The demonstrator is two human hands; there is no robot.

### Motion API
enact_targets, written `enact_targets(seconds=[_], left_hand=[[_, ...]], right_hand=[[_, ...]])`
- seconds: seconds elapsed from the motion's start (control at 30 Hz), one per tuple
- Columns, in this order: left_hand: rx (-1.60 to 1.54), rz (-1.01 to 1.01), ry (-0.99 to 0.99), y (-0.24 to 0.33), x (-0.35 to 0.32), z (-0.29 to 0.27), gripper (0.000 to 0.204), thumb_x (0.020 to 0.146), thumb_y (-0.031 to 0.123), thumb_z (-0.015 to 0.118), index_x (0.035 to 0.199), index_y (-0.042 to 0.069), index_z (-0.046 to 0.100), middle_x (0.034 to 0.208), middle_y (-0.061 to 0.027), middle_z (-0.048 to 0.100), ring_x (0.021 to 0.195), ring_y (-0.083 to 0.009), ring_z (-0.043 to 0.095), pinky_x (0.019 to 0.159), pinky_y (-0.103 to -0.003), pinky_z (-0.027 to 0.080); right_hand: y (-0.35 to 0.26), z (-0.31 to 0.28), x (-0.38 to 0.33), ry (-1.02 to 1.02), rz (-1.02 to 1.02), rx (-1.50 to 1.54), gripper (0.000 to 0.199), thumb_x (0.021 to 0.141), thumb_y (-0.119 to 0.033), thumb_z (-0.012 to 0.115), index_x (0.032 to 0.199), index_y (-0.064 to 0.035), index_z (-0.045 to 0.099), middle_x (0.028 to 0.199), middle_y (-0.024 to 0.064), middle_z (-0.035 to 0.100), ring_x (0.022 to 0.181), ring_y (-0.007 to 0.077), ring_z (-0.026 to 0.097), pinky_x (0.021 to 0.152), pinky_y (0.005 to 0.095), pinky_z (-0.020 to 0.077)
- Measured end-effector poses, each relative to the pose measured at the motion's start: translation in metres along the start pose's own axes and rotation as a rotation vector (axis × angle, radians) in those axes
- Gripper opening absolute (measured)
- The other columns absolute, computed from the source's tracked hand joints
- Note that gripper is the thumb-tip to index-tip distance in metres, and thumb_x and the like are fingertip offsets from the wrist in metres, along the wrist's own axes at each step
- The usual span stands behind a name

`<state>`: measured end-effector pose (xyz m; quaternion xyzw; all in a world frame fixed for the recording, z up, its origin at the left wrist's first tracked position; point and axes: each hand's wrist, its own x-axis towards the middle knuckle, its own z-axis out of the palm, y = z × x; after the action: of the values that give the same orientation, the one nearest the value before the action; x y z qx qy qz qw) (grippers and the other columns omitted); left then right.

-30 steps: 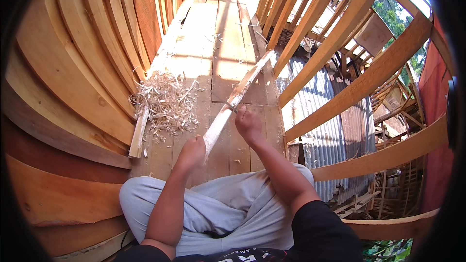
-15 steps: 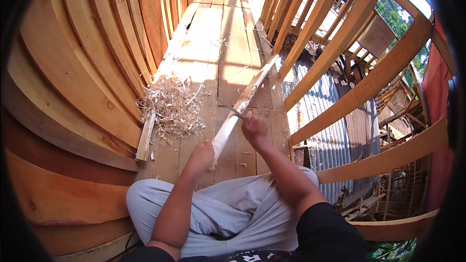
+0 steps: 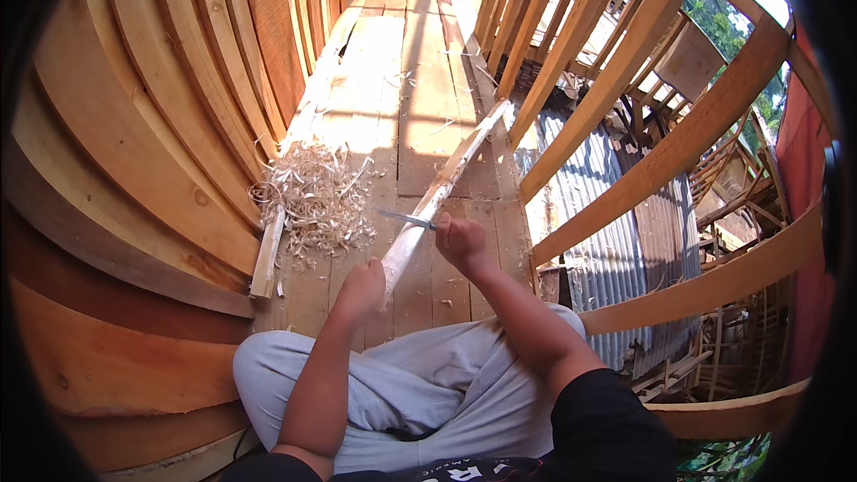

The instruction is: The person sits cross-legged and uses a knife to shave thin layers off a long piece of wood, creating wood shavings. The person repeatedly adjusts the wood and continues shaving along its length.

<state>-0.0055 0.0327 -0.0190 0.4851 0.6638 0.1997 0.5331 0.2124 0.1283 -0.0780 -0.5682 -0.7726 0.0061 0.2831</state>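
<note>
A long, pale wooden pole (image 3: 451, 171), partly stripped and brown along its far half, slants from near my crossed legs up to the railing on the right. My left hand (image 3: 361, 290) is wrapped round its near end. In my right hand (image 3: 461, 239) is a knife (image 3: 406, 218); its handle is hidden in my fist. The blade lies across the pole, pointing left, a little ahead of my left hand. To the left of the pole sits a heap of curled wood shavings (image 3: 317, 196) on the plank floor.
Upright boards (image 3: 161, 116) line the left side. A short wood strip (image 3: 268, 252) lies by the shavings. Slatted wooden railing (image 3: 616, 80) runs along the right, with corrugated metal sheets (image 3: 594, 241) below it. The plank floor (image 3: 370, 54) stretches ahead, with scattered shavings.
My right hand has drawn the knife slightly nearer to me along the pole, and the blade now sticks out further left. My left hand still grips the near end.
</note>
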Motion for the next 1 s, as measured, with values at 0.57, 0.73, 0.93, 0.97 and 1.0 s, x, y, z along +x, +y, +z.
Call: enact_targets(seconds=[0.57,0.73,0.93,0.97,1.0], left_hand=[[-0.160,-0.133,0.001,0.014,-0.015,0.007,0.060,0.100,0.039,0.027,0.092,-0.011,0.060,0.065,-0.0169,0.060,0.053,-0.0261,0.060,0.047,-0.038,0.046],[-0.114,-0.184,0.013,0.011,-0.011,-0.006,0.058,0.100,0.039,0.026,0.093,-0.009,0.058,0.065,-0.0156,0.059,0.045,-0.0235,0.054,0.040,-0.037,0.042],[-0.184,-0.160,0.006,0.015,-0.013,0.006,0.057,0.100,0.039,0.027,0.094,-0.007,0.059,0.065,-0.0141,0.058,0.043,-0.0224,0.051,0.039,-0.037,0.039],[-0.200,-0.181,0.005,0.016,-0.016,-0.003,0.056,0.099,0.039,0.027,0.094,-0.006,0.059,0.065,-0.0138,0.058,0.043,-0.0221,0.051,0.038,-0.037,0.039],[-0.220,-0.200,0.006,0.017,-0.017,-0.007,0.055,0.099,0.039,0.027,0.093,-0.006,0.059,0.064,-0.0134,0.057,0.043,-0.0218,0.050,0.038,-0.037,0.039]], right_hand=[[0.023,0.005,0.015,0.117,0.208,-0.055,0.049,0.093,-0.028,0.039,0.060,-0.0024,0.065,0.061,0.0235,0.062,0.056,0.0421,0.062,0.058,0.0508,0.0515],[0.009,0.002,0.010,0.009,0.132,-0.008,0.050,0.095,-0.027,0.038,0.062,-0.0005,0.065,0.063,0.0252,0.061,0.059,0.0439,0.062,0.060,0.0525,0.0512],[0.006,0.002,0.014,0.057,0.353,-0.050,0.053,0.096,-0.028,0.037,0.060,0.0008,0.064,0.063,0.0254,0.062,0.061,0.0436,0.063,0.061,0.0525,0.0521],[0.007,0.002,0.013,0.049,0.295,-0.051,0.054,0.096,-0.029,0.036,0.061,0.0012,0.065,0.064,0.0258,0.062,0.061,0.0443,0.063,0.061,0.0529,0.0521],[0.012,-0.001,0.015,0.043,0.232,-0.055,0.055,0.096,-0.030,0.035,0.062,0.0016,0.065,0.064,0.0262,0.062,0.061,0.0450,0.063,0.062,0.0533,0.0521]])
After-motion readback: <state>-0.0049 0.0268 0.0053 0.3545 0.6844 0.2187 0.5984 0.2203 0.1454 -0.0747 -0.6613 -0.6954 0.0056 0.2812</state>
